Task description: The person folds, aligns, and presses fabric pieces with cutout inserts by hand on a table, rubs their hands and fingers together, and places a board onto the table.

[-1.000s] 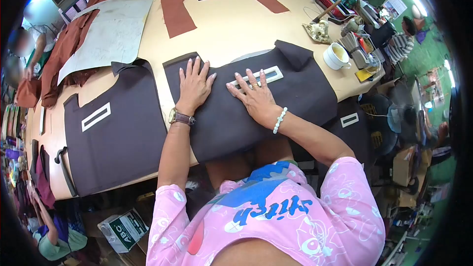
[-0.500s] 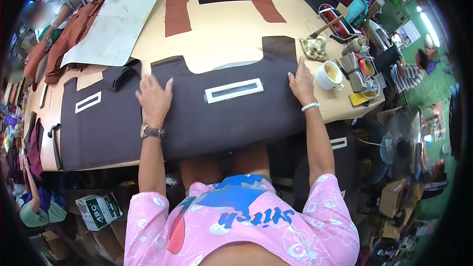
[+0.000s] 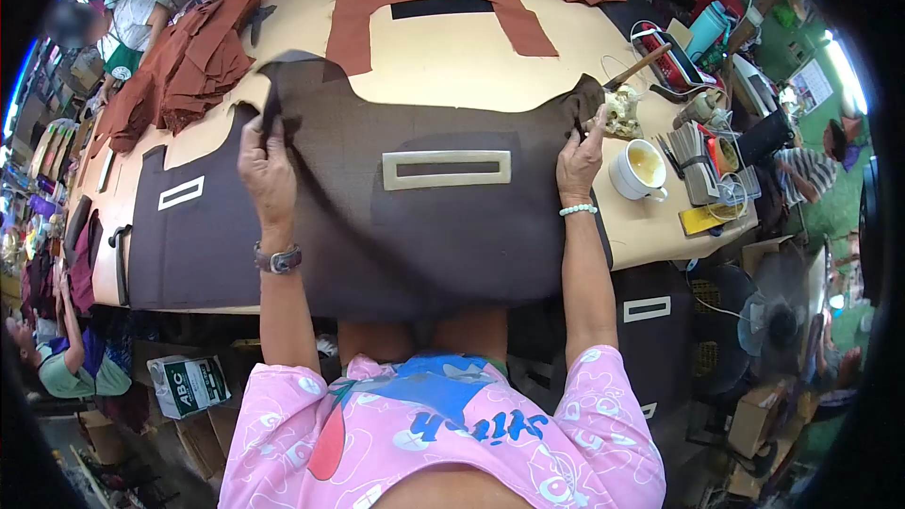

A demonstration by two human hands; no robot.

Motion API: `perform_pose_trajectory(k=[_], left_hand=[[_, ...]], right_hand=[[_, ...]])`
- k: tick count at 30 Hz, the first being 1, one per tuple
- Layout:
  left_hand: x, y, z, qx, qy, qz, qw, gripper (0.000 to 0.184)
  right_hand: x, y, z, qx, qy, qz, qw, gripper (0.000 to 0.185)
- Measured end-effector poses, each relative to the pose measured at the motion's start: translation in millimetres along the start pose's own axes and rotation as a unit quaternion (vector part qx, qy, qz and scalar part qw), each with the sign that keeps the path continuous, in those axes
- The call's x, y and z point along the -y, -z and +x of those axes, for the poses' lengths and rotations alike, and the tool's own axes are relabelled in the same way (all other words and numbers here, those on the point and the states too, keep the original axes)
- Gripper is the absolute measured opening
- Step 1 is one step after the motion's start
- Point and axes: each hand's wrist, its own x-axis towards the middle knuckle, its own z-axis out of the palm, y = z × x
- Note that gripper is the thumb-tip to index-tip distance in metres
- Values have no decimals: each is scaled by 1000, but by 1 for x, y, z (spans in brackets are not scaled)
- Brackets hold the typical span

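A dark brown fabric panel [image 3: 452, 236] with a curved cut-out along its far edge hangs partly lifted between my hands. Near its middle is a cream rectangular frame [image 3: 446, 171] around a narrow slot. My left hand [image 3: 268, 170] is closed on the panel's left side, where the cloth bunches and folds. At the far right corner, my right hand [image 3: 579, 165] pinches gathered cloth. A similar dark brown panel [image 3: 193, 254] with a white slot frame [image 3: 181, 193] lies flat to the left, partly covered by the lifted one.
Rust-brown cut pieces [image 3: 179, 75] are heaped at the far left, and a rust U-shaped piece [image 3: 351, 24] lies at the back. Close to my right hand stand a white cup [image 3: 624, 181] and a hammer [image 3: 638, 67]. Another dark panel [image 3: 646, 344] hangs below the table's right edge.
Both hands went from lying flat on the panel to gripping its sides, and the panel has risen partly off the table. The large white sheet at the far left is gone from view.
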Motion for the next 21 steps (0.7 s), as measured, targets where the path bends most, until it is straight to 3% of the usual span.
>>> perform_pose_trajectory(k=[3, 6, 7, 9, 12, 15, 17, 19, 21], left_hand=[[-41, 6, -5, -44, -15, -33, 998, 14], [-47, 32, -23, -66, -45, 141, 987, 15], [-51, 38, -33, -43, 11, 90, 995, 17], [-59, 50, -54, 5, 127, -13, 992, 20], [-62, 50, -89, 144, 190, -82, 968, 28], [-67, 15, -132, 321, 301, -188, 878, 35], [-84, -17, -166, 492, 279, -187, 803, 38], [-104, -48, -207, 616, 237, -233, 714, 41], [-131, -69, -251, 710, 297, -323, 551, 50]], right_hand=[[5, 5, 0, -46, 41, 18, 998, 69], [19, 35, -8, -76, 42, 49, 995, 71], [23, 51, -15, -100, 95, 44, 989, 70], [29, 92, -40, -116, 40, 7, 992, 69], [14, 166, -92, -165, 8, -79, 983, 67], [-3, 257, -154, -192, -72, -218, 954, 67], [-9, 328, -202, -189, -134, -339, 912, 66], [-8, 393, -248, -238, -185, -378, 875, 64], [-10, 475, -298, -221, -186, -493, 821, 66]])
